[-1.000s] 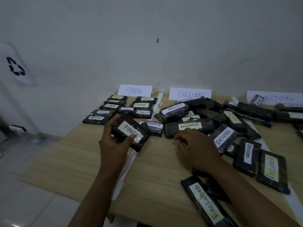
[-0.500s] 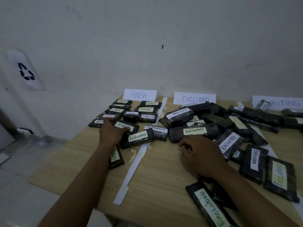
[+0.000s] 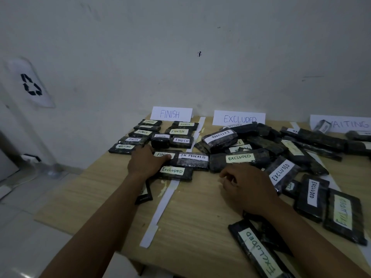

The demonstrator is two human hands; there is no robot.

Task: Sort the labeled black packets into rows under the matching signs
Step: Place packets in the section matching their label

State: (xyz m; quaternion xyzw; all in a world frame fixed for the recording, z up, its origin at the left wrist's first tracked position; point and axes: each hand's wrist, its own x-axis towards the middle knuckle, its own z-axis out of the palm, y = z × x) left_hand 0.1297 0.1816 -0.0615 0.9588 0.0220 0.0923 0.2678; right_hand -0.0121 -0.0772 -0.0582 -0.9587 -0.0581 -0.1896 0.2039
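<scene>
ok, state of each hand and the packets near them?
left hand: resting on the FINISH packet, thumb on its label, grip unclear
right hand: loosely curled, holds nothing
FINISH packet: flat, below the FINISH rows
ON PROGRESS packet: flat, across the paper strip, unsorted
WAITING packet: flat, in the FINISH rows, misplaced
EXCLUDED pile: jumbled, overlapping

Recycling poster on wall; tiled floor.

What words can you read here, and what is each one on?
"FINISH": left sign, rowed packets.
"EXCLUDED": middle sign, many heaped packets.
"WAITING": right sign, partly covered; far-left packet.
"ON PROGRESS": centre packet beside the left hand.
Others in the heap: hidden or blurred.
</scene>
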